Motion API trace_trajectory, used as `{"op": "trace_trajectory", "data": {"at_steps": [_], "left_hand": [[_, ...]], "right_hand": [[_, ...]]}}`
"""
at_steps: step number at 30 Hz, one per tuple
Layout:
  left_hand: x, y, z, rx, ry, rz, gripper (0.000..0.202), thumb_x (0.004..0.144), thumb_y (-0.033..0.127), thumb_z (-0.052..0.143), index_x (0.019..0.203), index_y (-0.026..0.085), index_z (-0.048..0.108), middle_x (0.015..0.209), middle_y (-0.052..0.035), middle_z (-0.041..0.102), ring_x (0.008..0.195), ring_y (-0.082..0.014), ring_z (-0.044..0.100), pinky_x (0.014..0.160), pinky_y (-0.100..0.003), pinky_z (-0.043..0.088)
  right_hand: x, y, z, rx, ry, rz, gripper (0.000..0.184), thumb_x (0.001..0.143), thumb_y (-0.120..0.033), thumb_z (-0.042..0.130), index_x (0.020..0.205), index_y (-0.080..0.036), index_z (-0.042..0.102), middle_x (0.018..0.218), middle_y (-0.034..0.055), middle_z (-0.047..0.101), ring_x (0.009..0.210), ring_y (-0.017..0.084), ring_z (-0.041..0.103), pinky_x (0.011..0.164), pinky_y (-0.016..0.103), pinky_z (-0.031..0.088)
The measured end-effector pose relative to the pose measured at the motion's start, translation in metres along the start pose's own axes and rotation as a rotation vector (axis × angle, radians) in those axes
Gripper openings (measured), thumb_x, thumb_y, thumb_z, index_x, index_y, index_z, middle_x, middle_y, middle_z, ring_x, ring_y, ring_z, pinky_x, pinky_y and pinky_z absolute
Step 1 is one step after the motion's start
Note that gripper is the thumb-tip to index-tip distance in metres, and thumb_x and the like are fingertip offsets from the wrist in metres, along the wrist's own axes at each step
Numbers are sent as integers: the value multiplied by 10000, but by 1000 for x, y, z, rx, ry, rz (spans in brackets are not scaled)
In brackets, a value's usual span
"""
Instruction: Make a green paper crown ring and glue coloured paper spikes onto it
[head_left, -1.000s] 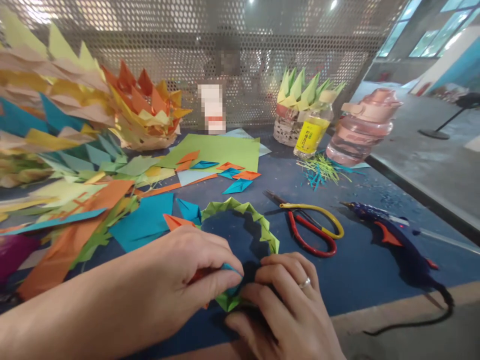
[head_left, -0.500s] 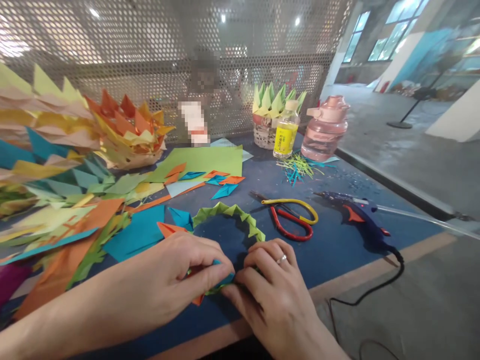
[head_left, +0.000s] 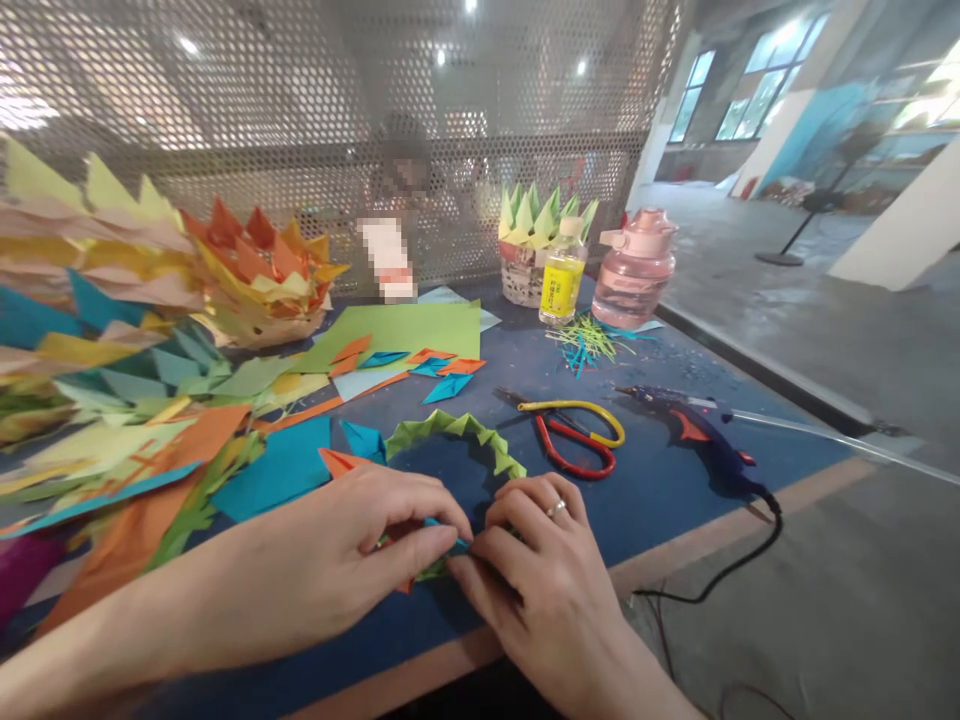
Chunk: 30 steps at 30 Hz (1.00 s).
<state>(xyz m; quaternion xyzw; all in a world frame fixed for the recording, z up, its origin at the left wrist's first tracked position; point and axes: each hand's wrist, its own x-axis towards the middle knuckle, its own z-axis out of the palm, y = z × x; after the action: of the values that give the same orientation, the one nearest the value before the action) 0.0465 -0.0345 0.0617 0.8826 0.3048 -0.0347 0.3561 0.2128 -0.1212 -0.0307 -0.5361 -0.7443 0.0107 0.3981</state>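
A ring of folded green paper [head_left: 450, 425] with a zigzag edge lies near the front of the blue table. Blue [head_left: 362, 438] and orange folded paper points [head_left: 345, 463] stick out from its left side. My left hand [head_left: 382, 530] is closed, thumb and forefinger pinching a small blue folded paper piece [head_left: 460, 544] against the ring's near side. Closed on the ring's near right part is my right hand [head_left: 536, 555], which wears a ring on one finger. Both hands' fingertips nearly meet, and they hide much of the near side.
Red-and-yellow-handled scissors [head_left: 555, 456] and a glue gun [head_left: 716, 455] lie to the right. Behind them stand a yellow-labelled bottle [head_left: 561, 285] and a pink water bottle [head_left: 636, 275]. Paper sheets [head_left: 281, 470] and folded crowns [head_left: 262, 265] crowd the left. A perforated screen [head_left: 300, 130] closes the back.
The view has shifted slightly, so the background sits a little lower and further left. Both hands keep their hold, with only slight finger movement at the blue piece.
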Motion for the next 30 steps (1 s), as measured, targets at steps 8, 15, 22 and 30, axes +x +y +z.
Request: {"op": "trace_trajectory", "data": {"at_steps": [8, 15, 22, 30], "left_hand": [[-3, -2, 1, 62, 58, 96, 313, 965, 350, 392, 1237, 328, 546, 1165, 55, 663, 1006, -152, 621, 779, -193, 457], [-1, 6, 2, 37, 102, 119, 299, 966, 280, 384, 1194, 312, 574, 899, 72, 697, 744, -98, 630, 728, -180, 448], [1, 0, 10, 46, 144, 142, 309, 951, 311, 376, 1171, 300, 593, 1046, 23, 678, 952, -170, 610, 833, -247, 453], [-5, 10, 4, 54, 96, 178, 298, 951, 392, 415, 1163, 289, 597, 858, 21, 691, 801, -167, 634, 690, -232, 443]], "right_hand": [[3, -4, -4, 23, -12, 48, 140, 885, -288, 614, 774, -203, 616, 823, -8, 607, 870, 165, 540, 873, 378, 330], [2, -4, -6, 7, -34, 31, 163, 868, -318, 639, 754, -203, 621, 834, 0, 606, 897, 175, 535, 896, 385, 321], [2, -5, -5, -29, -41, 25, 167, 874, -320, 626, 757, -202, 627, 864, 10, 618, 929, 181, 533, 922, 388, 321], [4, -8, -11, -40, -112, 66, 173, 863, -322, 635, 743, -199, 618, 873, 15, 610, 926, 188, 519, 901, 397, 329]]}}
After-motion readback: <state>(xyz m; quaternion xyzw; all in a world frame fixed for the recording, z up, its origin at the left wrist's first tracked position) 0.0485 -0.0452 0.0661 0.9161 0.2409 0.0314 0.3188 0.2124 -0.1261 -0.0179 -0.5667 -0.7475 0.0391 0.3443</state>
